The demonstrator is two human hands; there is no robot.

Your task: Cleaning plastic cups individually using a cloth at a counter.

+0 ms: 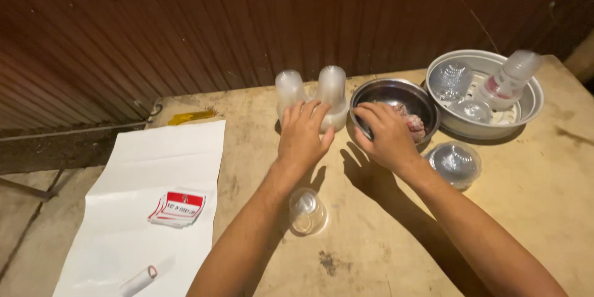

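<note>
Head view: everything sits on a worn wooden table point(383, 247) against a dark corrugated wall point(185, 25); the lines below run from the near edge to the far one.
Near, lower left of the frame: a small white roll point(139, 281) lies on a white paper sheet point(142, 210), with a fanned stack of red-and-white stickers point(177, 208) above it, kept flat and well apart from the food.
Near centre: a single clear plastic cup point(306, 210) stands apart from the others, just right of the left forearm.
Left hand point(303, 133): palm down at centre frame, fingers spread and resting on the base of the stacked translucent cups point(312, 96), which lie in two columns with their closed ends toward the wall, likely so that one can be pulled off at a time.
Left arm pose: it reaches straight forward from the bottom edge, wrist level.
Right hand point(383, 136): palm down, fingers loosely together and curled over the near rim of the steel bowl point(394, 102); I cannot tell whether they pinch anything.
Bowl contents: pinkish raw meat point(413, 124) lies just beyond the fingertips.
Right arm pose: it enters from the lower right corner and angles in to centre.
Right of centre: a clear domed lid point(456, 162) lies just beside the right wrist.
Far, upper right: a pale metal basin point(532, 108) holds more clear lids point(450, 79) and a tilted plastic bottle point(510, 77), gathered within reach.
</note>
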